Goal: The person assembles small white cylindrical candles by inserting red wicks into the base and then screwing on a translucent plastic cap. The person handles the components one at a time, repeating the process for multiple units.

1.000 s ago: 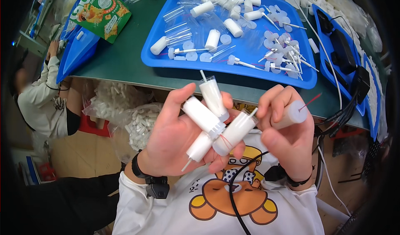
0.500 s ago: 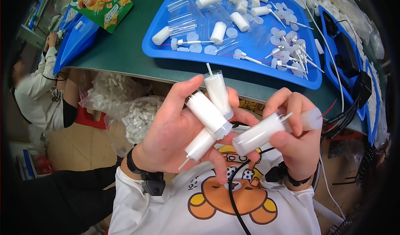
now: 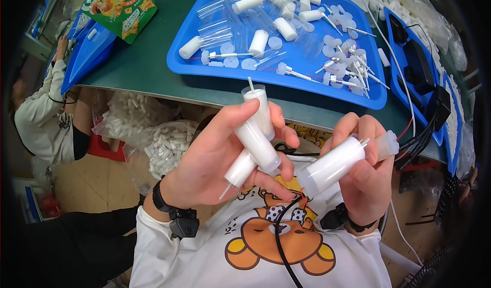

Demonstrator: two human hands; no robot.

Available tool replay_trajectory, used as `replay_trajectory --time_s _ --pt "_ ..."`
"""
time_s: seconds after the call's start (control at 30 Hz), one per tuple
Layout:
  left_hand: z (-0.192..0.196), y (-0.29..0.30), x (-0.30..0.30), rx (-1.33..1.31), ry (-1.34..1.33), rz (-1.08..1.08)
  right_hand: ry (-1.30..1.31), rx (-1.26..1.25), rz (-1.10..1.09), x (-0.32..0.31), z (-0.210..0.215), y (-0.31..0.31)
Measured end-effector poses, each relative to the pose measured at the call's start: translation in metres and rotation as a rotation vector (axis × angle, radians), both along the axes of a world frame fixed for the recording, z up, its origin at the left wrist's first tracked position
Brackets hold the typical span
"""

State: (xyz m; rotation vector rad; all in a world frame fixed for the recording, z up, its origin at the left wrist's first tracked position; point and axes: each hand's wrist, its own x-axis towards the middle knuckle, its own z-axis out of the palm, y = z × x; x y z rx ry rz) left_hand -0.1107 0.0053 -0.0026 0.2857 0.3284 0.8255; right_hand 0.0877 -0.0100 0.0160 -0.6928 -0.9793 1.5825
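A: What do your hands hold?

B: My left hand (image 3: pixel 215 157) is closed around three white tubes (image 3: pixel 254 142), near my chest; my right hand (image 3: pixel 365 173) clasps one tube (image 3: pixel 335 163).

A: Risk?

B: Crowded fingers; I judge one tube could slip to the floor, missing the far blue tray (image 3: pixel 204 71).

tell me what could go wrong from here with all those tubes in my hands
1. The left hand grips three white tubes in a loose bunch over the gap before the table; one could slip out and drop to the floor.
2. The right hand holds one tube with a thin stem at its end; squeezing might bend it.
3. The black cable hangs just below both hands and could snag a tube.
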Motion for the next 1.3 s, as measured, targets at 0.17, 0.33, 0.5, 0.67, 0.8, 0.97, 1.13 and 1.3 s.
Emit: replay_trajectory --time_s 0.17,0.33,0.5,0.67,0.8,0.97,1.13,1.3 --pt "0.010 -0.002 0.007 -0.027 0.145 0.000 0.041 0.050 0.007 -0.001 -0.003 0.001" --pt "-0.002 -0.002 0.006 0.071 0.056 -0.019 0.090 0.083 0.033 -0.001 -0.006 0.002" --pt "0.004 -0.001 0.002 0.135 0.073 -0.070 0.163 0.212 0.018 -0.003 -0.013 0.003" --pt "0.006 -0.008 0.002 0.205 0.115 -0.097 0.062 0.382 -0.041 -0.007 -0.016 -0.001" --pt "0.009 -0.010 0.007 0.249 0.132 -0.066 -0.119 0.558 -0.108 -0.014 -0.016 -0.004" --pt "0.011 -0.008 0.005 0.244 0.136 -0.065 -0.364 0.714 -0.131 -0.016 -0.015 -0.006" --pt "0.007 -0.007 0.005 0.353 0.207 -0.045 -0.436 0.737 -0.186 -0.023 -0.018 -0.011" --pt "0.010 -0.008 0.005 0.322 0.221 -0.084 -0.366 0.756 -0.121 -0.020 -0.023 -0.009"
